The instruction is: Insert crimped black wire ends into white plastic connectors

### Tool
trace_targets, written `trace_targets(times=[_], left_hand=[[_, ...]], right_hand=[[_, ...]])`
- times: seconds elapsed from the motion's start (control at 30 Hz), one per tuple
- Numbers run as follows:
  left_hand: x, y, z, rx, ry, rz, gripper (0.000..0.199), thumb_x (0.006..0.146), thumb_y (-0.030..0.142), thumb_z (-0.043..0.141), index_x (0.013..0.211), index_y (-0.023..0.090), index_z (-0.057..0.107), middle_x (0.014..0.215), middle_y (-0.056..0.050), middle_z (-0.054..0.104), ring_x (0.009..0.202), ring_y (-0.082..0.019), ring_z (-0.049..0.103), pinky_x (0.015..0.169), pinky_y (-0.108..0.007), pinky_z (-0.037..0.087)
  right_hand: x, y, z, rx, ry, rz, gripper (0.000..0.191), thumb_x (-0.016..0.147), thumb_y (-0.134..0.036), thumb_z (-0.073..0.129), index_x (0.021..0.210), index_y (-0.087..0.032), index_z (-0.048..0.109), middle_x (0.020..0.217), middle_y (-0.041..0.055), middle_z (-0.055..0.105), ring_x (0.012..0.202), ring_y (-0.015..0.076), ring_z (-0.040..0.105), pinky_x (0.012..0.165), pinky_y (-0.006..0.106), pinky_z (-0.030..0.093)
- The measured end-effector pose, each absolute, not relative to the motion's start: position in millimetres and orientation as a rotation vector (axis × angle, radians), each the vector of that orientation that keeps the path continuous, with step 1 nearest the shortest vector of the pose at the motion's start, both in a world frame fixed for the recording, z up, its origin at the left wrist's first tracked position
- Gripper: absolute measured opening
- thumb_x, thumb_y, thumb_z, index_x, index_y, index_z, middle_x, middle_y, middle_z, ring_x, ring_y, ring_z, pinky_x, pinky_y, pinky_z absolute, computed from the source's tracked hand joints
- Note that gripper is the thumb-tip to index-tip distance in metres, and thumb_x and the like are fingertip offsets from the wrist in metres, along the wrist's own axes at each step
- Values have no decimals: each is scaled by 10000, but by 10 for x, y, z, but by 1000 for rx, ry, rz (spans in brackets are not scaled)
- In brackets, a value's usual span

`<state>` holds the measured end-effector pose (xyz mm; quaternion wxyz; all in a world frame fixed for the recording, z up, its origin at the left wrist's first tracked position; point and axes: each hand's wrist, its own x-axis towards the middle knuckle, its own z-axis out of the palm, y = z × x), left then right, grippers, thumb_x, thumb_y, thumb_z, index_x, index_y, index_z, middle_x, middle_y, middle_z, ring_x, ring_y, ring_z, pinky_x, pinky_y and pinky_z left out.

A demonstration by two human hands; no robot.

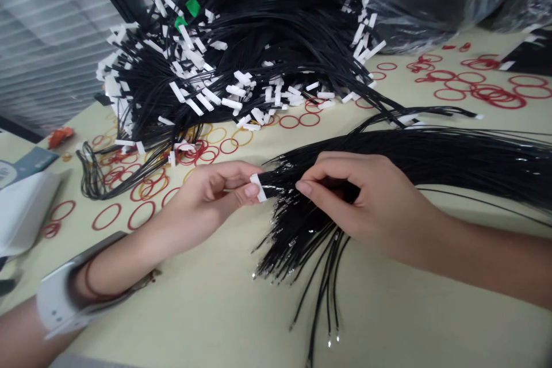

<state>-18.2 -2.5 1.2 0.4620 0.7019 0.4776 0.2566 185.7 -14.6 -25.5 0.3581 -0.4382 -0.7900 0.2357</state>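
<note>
The white connector (260, 188) (slightly tilted) meets black, metal-tipped wires (435, 155).

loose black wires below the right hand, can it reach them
Probably yes, once its pinch opens: the right hand is close to the loose black wires, and nothing visible covers their ends.

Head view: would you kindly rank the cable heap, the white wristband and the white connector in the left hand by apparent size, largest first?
1. Cable heap
2. White wristband
3. White connector
</note>
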Motion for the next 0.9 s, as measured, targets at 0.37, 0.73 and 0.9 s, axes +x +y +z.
trace_targets(times=[0.37,0.73,0.9], left_hand=[[-181,-31,9,1704,1160,613,112,789,172,549,833,214,642,693,33,610,650,-79,535,586,-141,410],[-180,-43,12,1798,1204,594,108,776,195,558,846,203,639,686,23,610,623,-90,525,535,-163,395],[-180,-56,13,1821,1189,558,109,773,193,561,853,201,635,743,12,625,667,-106,537,568,-179,407]], right_hand=[[1848,-136,-246,-1137,-2044,625,134,785,-179,496,693,-178,594,659,-21,578,570,69,490,490,195,354],[1846,-138,-254,-1123,-2056,620,125,778,-170,507,682,-176,587,651,-37,562,566,50,476,492,179,341],[1846,-145,-252,-1122,-2046,620,122,783,-181,499,691,-179,579,638,-42,552,546,49,462,482,179,336]])
